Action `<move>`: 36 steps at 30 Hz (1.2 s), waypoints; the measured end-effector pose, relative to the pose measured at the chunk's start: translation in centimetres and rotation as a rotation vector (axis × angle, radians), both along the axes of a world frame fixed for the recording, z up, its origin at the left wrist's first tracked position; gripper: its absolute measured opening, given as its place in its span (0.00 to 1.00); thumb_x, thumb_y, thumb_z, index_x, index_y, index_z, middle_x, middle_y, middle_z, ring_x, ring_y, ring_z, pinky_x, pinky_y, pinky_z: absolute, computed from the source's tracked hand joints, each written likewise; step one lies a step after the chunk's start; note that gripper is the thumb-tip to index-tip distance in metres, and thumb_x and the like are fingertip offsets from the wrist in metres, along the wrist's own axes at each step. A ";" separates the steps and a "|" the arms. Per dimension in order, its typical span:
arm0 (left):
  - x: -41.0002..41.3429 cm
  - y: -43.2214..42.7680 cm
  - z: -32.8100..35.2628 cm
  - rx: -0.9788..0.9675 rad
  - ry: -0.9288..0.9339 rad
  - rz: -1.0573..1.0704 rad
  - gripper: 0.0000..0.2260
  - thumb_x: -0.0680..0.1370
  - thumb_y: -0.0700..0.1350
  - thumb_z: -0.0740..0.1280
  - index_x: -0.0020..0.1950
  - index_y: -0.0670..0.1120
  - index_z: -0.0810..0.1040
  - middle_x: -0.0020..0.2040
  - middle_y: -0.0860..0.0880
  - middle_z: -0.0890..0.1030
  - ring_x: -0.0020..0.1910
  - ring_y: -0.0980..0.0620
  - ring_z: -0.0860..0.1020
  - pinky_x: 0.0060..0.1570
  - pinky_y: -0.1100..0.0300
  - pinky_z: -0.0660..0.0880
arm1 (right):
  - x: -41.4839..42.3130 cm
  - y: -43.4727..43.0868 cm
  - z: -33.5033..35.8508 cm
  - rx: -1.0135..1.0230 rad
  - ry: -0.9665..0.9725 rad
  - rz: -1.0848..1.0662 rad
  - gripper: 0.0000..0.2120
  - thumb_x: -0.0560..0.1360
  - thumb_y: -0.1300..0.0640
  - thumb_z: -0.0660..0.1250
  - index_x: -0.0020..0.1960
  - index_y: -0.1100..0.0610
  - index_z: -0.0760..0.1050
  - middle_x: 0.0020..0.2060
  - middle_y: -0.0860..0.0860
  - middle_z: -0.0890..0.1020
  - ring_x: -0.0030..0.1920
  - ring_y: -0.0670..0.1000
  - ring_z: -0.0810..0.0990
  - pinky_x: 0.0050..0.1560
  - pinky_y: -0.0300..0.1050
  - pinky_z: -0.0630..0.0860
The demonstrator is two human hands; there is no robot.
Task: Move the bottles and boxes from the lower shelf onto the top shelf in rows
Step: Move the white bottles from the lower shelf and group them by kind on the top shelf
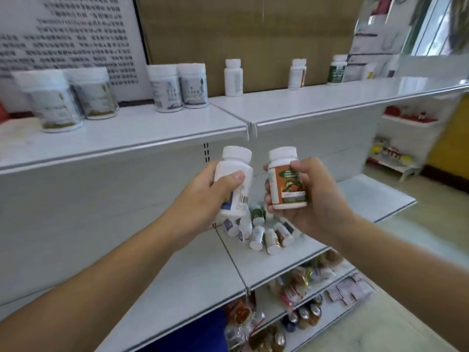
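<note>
My left hand (203, 196) grips a white bottle with a blue label (234, 171), upright, below the top shelf's front edge. My right hand (317, 196) holds a white-capped bottle with an orange label (285, 184) beside it. Both are raised above a pile of several small bottles (261, 232) lying on the lower shelf (193, 280). On the top shelf (142, 133) stand two wide jars (73, 97) at the left, two more jars (177, 87), then a plain white bottle (233, 77), an orange-labelled bottle (297, 73) and a green-labelled bottle (337, 69), spaced apart.
A text poster (63, 31) and a brown board (243, 29) back the top shelf. Snack packets and cans (297, 301) fill the shelves under the lower one. A small white rack with red and yellow goods (406, 138) stands at the right.
</note>
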State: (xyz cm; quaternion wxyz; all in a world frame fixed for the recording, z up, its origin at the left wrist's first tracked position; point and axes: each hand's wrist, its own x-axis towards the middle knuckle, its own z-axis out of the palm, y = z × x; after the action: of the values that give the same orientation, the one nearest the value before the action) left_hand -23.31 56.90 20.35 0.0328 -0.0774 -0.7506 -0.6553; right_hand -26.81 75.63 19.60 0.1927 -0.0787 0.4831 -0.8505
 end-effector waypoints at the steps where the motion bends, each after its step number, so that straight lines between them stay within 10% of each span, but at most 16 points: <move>1: 0.4 0.2 1.1 0.008 0.022 -0.007 0.13 0.68 0.56 0.70 0.50 0.56 0.77 0.34 0.56 0.81 0.32 0.59 0.79 0.38 0.59 0.74 | 0.7 0.6 1.3 0.011 0.054 -0.002 0.28 0.66 0.51 0.64 0.63 0.63 0.73 0.38 0.57 0.78 0.36 0.54 0.78 0.35 0.45 0.78; 5: 1.0 0.7 4.9 -0.021 0.155 -0.057 0.10 0.60 0.58 0.71 0.39 0.63 0.81 0.37 0.55 0.83 0.38 0.56 0.82 0.43 0.53 0.77 | 1.3 2.9 5.7 0.041 0.217 -0.037 0.22 0.66 0.53 0.63 0.56 0.62 0.72 0.39 0.57 0.77 0.36 0.54 0.79 0.37 0.45 0.80; 10: -1.3 2.2 9.8 -0.084 0.246 -0.095 0.21 0.64 0.47 0.76 0.56 0.51 0.79 0.50 0.48 0.85 0.49 0.50 0.84 0.52 0.52 0.81 | -3.6 5.8 9.9 0.118 0.324 -0.083 0.21 0.65 0.54 0.64 0.56 0.60 0.73 0.41 0.58 0.78 0.37 0.55 0.80 0.37 0.47 0.79; 17: -10.7 4.8 16.4 -0.167 0.270 0.188 0.21 0.61 0.44 0.77 0.53 0.50 0.80 0.45 0.51 0.86 0.49 0.51 0.85 0.50 0.54 0.80 | -16.9 8.9 16.0 0.257 0.594 -0.040 0.05 0.74 0.57 0.64 0.49 0.55 0.75 0.38 0.51 0.78 0.40 0.50 0.79 0.46 0.49 0.78; 24: -20.8 6.7 18.1 -0.263 0.148 0.472 0.08 0.75 0.38 0.69 0.52 0.47 0.78 0.41 0.52 0.86 0.39 0.57 0.85 0.34 0.66 0.79 | -29.4 8.6 18.8 0.517 0.802 0.205 0.14 0.74 0.50 0.66 0.57 0.55 0.75 0.42 0.49 0.82 0.42 0.48 0.82 0.49 0.46 0.79; 31: -27.0 6.9 17.2 -0.343 0.070 0.555 0.17 0.64 0.44 0.69 0.52 0.47 0.74 0.46 0.48 0.81 0.42 0.53 0.82 0.42 0.55 0.80 | -35.8 4.6 16.7 0.620 0.758 0.265 0.04 0.78 0.55 0.65 0.52 0.52 0.75 0.50 0.51 0.82 0.52 0.53 0.83 0.64 0.55 0.75; 36: -28.9 6.8 15.2 -0.520 0.117 0.556 0.19 0.62 0.50 0.71 0.51 0.53 0.74 0.48 0.50 0.81 0.46 0.50 0.81 0.51 0.47 0.80 | -37.3 4.5 13.8 0.673 0.741 0.236 0.14 0.74 0.51 0.68 0.58 0.51 0.73 0.52 0.47 0.81 0.54 0.48 0.81 0.59 0.48 0.76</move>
State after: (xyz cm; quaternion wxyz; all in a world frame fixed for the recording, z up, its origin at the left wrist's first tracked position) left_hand -52.24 63.74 35.52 0.2314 0.0863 -0.8809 -0.4037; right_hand -64.11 80.13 33.42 0.1179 -0.3625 0.7538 -0.5352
